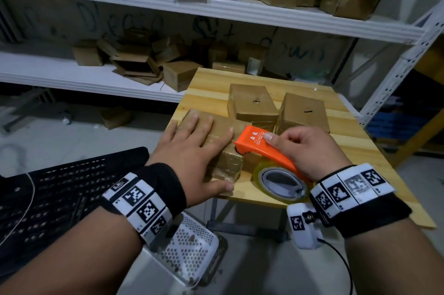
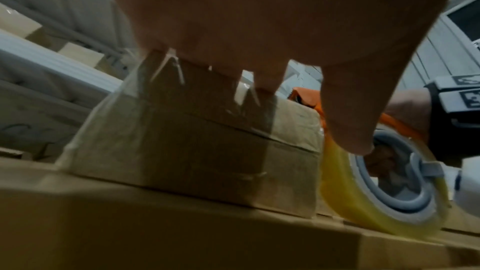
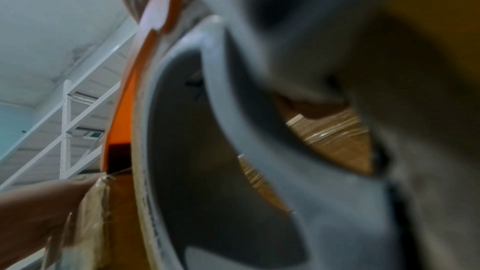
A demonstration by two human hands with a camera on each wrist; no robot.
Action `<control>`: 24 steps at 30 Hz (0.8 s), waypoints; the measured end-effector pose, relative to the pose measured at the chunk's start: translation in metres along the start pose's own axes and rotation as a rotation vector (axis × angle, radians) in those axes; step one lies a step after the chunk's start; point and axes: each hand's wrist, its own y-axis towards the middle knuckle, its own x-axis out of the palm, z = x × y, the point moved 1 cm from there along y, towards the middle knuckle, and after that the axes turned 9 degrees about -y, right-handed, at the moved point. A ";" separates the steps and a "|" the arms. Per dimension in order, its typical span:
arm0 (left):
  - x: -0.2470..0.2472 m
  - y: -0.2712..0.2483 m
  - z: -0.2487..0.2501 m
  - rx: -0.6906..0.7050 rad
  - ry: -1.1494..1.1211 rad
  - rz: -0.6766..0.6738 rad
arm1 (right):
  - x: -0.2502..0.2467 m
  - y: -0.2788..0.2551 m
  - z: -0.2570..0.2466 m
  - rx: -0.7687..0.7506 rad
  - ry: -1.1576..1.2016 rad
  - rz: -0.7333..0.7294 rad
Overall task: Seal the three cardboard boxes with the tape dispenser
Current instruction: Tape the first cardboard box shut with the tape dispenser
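Note:
Three brown cardboard boxes lie on the small wooden table (image 1: 355, 141). My left hand (image 1: 192, 143) lies flat, fingers straight, on top of the nearest box (image 1: 230, 159), whose sides show clear tape (image 2: 109, 110). My right hand (image 1: 302, 148) grips the orange tape dispenser (image 1: 259, 144), thumb on its top, with its front edge against that box's right end. The yellowish tape roll (image 1: 281, 183) sits at the dispenser's near end (image 2: 389, 182). The middle box (image 1: 252, 102) and the right box (image 1: 304, 111) rest behind. The right wrist view is blurred and filled by the roll (image 3: 207, 151).
White metal shelving (image 1: 216, 6) behind the table carries many cardboard boxes on two levels. A black perforated basket (image 1: 60, 186) and a white perforated basket (image 1: 189, 246) stand below my left arm. A shelf upright (image 1: 408, 59) rises at the right.

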 end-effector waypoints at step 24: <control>0.009 0.004 -0.005 -0.039 -0.186 0.029 | 0.001 -0.003 -0.001 -0.014 -0.021 0.008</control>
